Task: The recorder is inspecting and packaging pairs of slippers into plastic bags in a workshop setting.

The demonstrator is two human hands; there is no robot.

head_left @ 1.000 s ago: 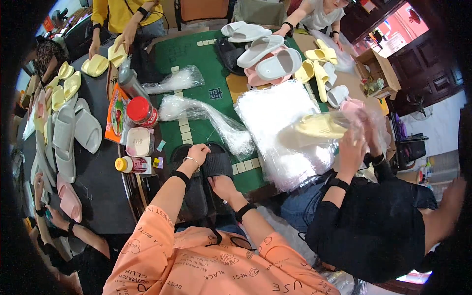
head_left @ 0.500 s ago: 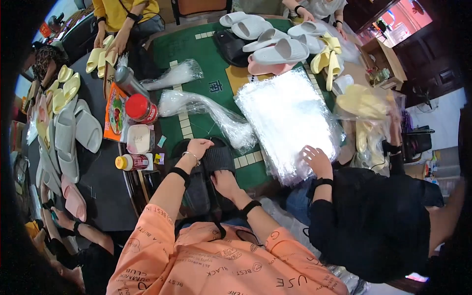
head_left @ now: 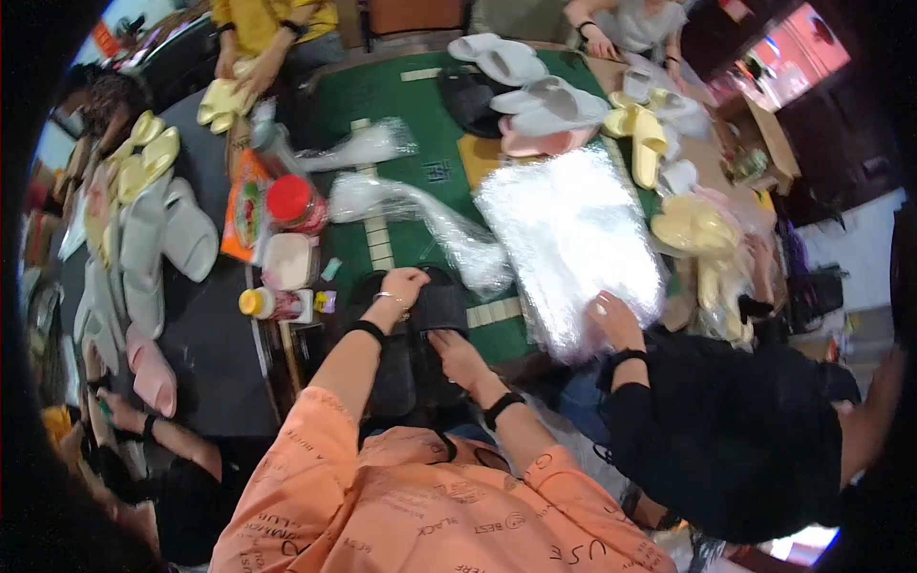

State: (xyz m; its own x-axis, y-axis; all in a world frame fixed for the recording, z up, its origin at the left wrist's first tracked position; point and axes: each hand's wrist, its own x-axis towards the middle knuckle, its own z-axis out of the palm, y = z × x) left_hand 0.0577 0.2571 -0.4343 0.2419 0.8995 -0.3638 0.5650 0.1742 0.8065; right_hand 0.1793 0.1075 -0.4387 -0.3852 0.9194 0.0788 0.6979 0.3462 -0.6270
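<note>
A pair of black slippers lies in front of me at the table's near edge. My left hand (head_left: pixel 404 286) is closed in a pinch at the inner edge of the right-hand black slipper's strap (head_left: pixel 442 304); what sits between the fingertips is too small to make out. From the heel side, my right hand (head_left: pixel 457 356) reaches into that same slipper, its fingers partly hidden under the strap, gripping it. The left-hand black slipper (head_left: pixel 389 377) lies beside it, partly covered by my left forearm.
Clear plastic bags lie in a stack (head_left: pixel 573 253), with a co-worker's hand (head_left: pixel 616 322) on it. Beyond are bunched plastic (head_left: pixel 458 244) and grey slippers (head_left: pixel 559 103). At left stand a red-lidded jar (head_left: pixel 294 202), a yellow-capped bottle (head_left: pixel 272 304) and more slippers (head_left: pixel 189 229). Other people work around the table.
The whole view has shifted slightly, and the picture is more blurred. Both my hands keep their places at the black slipper. The co-worker's hand on the bag stack has changed its finger pose.
</note>
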